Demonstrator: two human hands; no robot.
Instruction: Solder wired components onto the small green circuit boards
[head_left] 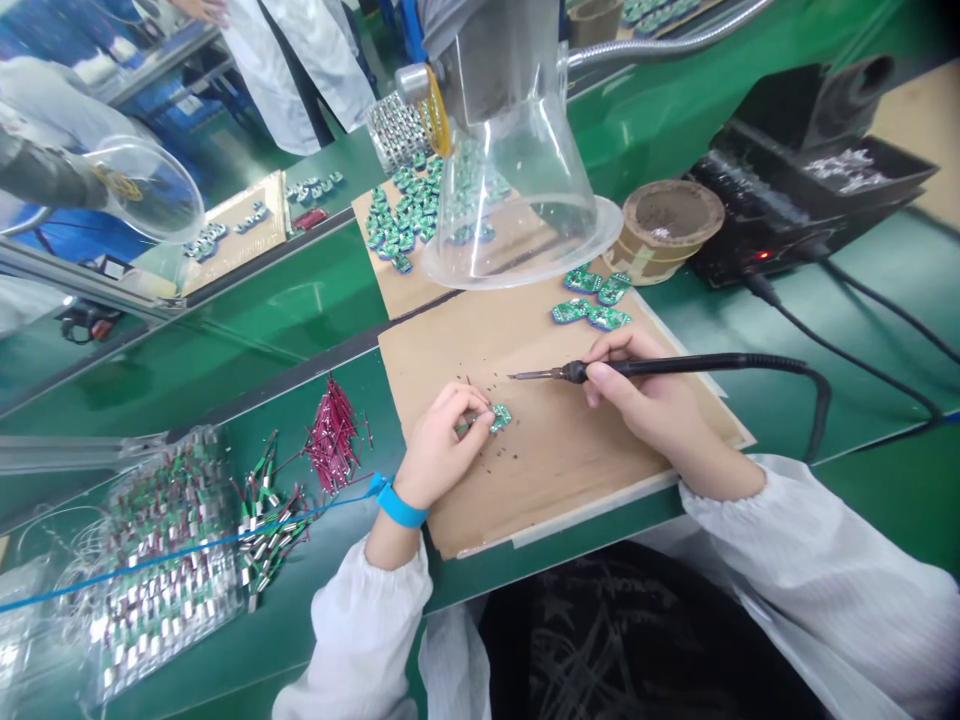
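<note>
My left hand [442, 450] pinches a small green circuit board [499, 418] at its edge, with a thin wire running from it between my fingers. My right hand [645, 400] grips a black soldering iron [622, 367], its metal tip [525, 376] held in the air a little left of the board and apart from it. Both hands rest over a brown cardboard sheet [525, 470] dotted with dark specks. Several green boards [589, 300] lie beyond my right hand. A blue wrist strap [397, 505] circles my left wrist.
A clear fume hood [510, 190] hangs above a heap of green boards [405, 215]. A round tip-cleaner pot [667, 225] stands beside a black soldering station [787, 190]. Bags of wired boards [172, 560] and red wires [334, 435] lie left. A co-worker's white coat [292, 60] is beyond.
</note>
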